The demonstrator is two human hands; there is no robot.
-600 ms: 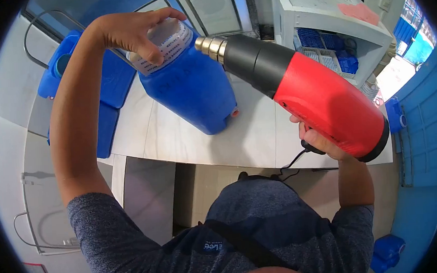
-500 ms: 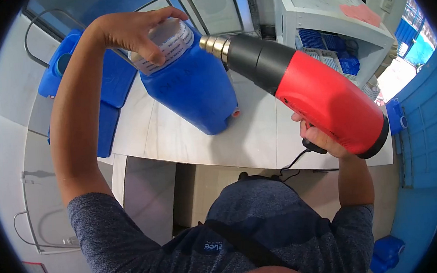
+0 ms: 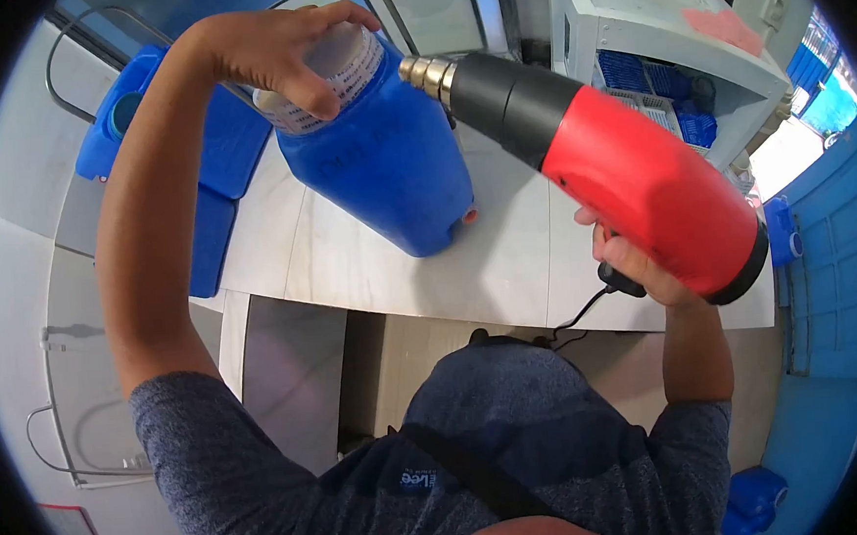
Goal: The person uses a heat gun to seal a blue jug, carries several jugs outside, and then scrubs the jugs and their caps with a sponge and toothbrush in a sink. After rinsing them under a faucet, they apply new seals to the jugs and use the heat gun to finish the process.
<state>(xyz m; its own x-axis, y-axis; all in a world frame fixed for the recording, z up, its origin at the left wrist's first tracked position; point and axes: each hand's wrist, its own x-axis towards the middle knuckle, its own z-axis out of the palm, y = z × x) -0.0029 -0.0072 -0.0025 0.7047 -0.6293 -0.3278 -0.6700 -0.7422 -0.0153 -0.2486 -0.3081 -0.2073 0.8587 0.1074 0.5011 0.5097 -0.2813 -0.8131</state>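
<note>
A blue plastic jug (image 3: 384,177) stands on the counter, a small red-tipped spout low on its side. Round its neck and cap sits a clear shrink seal (image 3: 363,75) with printed text. My left hand (image 3: 273,56) grips the capped top from above, thumb on the near side and fingers across the far side. In my right hand (image 3: 639,266) is a red and black heat gun (image 3: 639,181), held by its handle. Its metal nozzle points left at the sealed neck, a short gap away. My right hand partly hides the handle.
More blue jugs (image 3: 213,237) stand at the left beside a curved metal faucet (image 3: 113,10). A white cabinet (image 3: 586,37) with blue and white baskets is at the back right. The heat gun's black cord (image 3: 581,314) hangs over the edge of the pale counter (image 3: 340,263).
The view has shifted slightly. The heat gun's nozzle stays aimed at the neck, and my left hand keeps its grip on the jug's top with the jug slightly turned or tilted.
</note>
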